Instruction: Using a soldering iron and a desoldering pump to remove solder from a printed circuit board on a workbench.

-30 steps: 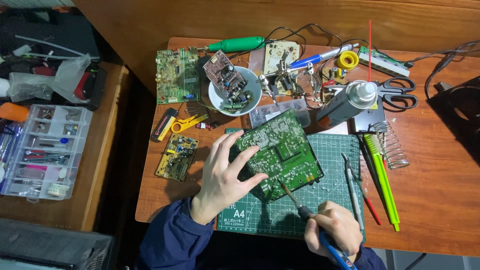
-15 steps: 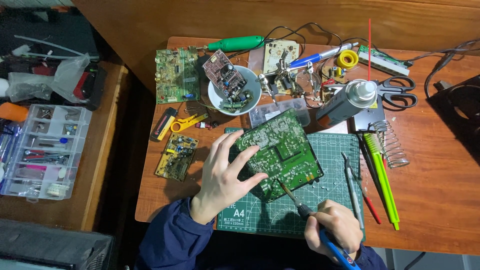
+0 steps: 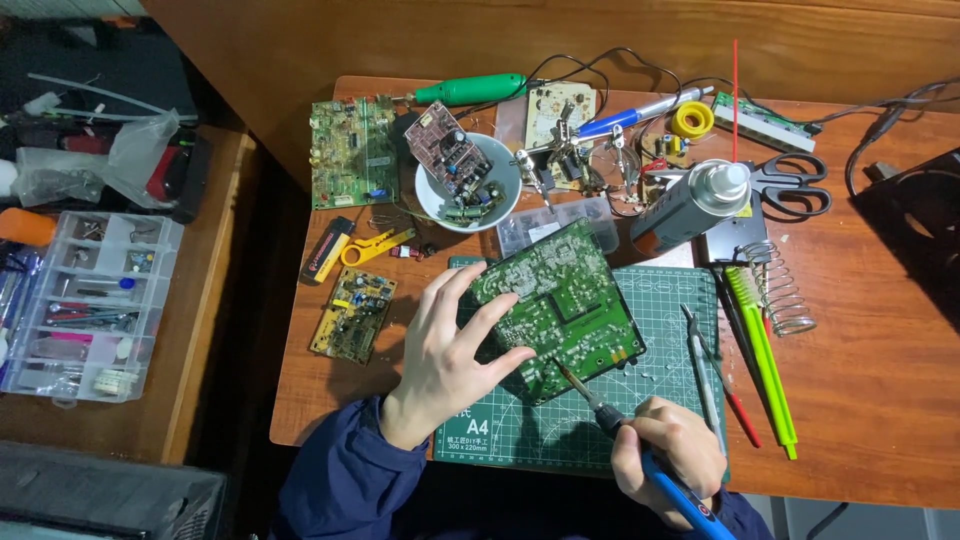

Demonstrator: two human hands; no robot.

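A green circuit board (image 3: 560,300) lies solder side up on a green cutting mat (image 3: 660,390), tilted off square. My left hand (image 3: 450,350) rests on the board's left edge with fingers spread, steadying it. My right hand (image 3: 670,455) grips a blue-handled soldering iron (image 3: 600,410) like a pen. Its tip touches the board near the lower middle.
A white bowl (image 3: 468,185) holds small boards and parts. More circuit boards (image 3: 352,150) lie at the left, with a yellow stripper (image 3: 375,245). A spray can (image 3: 690,205), scissors (image 3: 795,190), iron stand spring (image 3: 778,290), green pens (image 3: 760,345) sit right. A parts organizer (image 3: 85,300) stands on the side table.
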